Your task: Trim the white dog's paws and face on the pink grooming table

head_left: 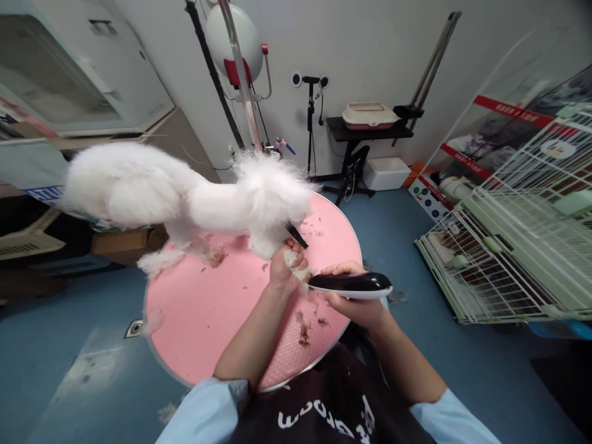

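A fluffy white dog (217, 200) stands on a round pink grooming table (203, 327), its body to the left and its head over the middle. My left hand (285, 270) is closed around one of its front paws (303, 274), below the head. In my right hand (356, 305) is a black-and-white hair clipper (351, 283), its blade end pointing left at the paw. Whether the blade touches the fur I cannot tell. Just above my left hand, a short black strap-like piece (296, 235) sticks out by the dog's muzzle.
Brown and white hair clippings (303, 330) lie on the table. Behind it rise a metal pole (243, 74) and a white round-bodied dryer (235, 40). A wire cage (504, 246) stands at right; a beige litter tray (370, 115) sits on a black stand at the back.
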The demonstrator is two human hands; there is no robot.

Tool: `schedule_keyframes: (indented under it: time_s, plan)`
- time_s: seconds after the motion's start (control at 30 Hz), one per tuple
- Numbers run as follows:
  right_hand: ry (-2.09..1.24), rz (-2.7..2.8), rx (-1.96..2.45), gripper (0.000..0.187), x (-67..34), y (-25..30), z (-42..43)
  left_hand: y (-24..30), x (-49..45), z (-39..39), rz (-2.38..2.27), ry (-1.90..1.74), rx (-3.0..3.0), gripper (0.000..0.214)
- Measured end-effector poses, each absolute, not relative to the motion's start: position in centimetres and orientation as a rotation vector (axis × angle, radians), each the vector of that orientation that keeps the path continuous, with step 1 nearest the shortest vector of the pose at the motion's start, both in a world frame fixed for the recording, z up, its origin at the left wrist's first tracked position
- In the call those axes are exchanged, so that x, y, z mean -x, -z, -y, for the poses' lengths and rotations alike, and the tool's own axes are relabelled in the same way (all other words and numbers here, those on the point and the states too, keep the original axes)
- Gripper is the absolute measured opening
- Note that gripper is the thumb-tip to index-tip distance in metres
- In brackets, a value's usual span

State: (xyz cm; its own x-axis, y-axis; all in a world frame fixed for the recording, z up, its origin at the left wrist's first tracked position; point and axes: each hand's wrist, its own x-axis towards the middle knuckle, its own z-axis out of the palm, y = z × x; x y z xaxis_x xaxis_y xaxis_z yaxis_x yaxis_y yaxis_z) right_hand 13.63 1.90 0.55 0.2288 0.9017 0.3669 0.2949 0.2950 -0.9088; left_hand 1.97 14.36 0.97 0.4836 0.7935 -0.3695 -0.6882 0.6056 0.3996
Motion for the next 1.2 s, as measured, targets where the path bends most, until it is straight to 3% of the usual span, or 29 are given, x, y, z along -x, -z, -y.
schedule_keyframes:
  time_s: [0.3, 0.57, 0.73, 0.9, 1.2]
  plan:
    - [-0.302, 1.366, 1.094, 0.047, -12.2, 4.1, 0.2, -1.6, -1.4, -14.7, -0.526, -0.877, -0.160, 0.021]
    - [-0.563, 1.427, 0.951, 0.036, -14.4, 1.3, -1.2, -1.4, -1.1, -14.8, -0.506, -0.845, -0.171, 0.020]
    - [-0.955, 1.702, 0.905, 0.033, -17.1, -0.1, -1.7, -1.1, -0.9, -15.0, -0.488, -0.817, -0.202, 0.020]
    - [-0.899, 1.578, 0.894, 0.032, -17.6, -0.3, -2.4, -1.1, -0.9, -15.0, -0.465, -0.789, -0.209, 0.017]
    - [-1.139, 1.477, 0.803, 0.036, -18.5, 0.6, -4.4, -1.1, -0.9, -14.7, -0.462, -0.769, -0.254, 0.016]
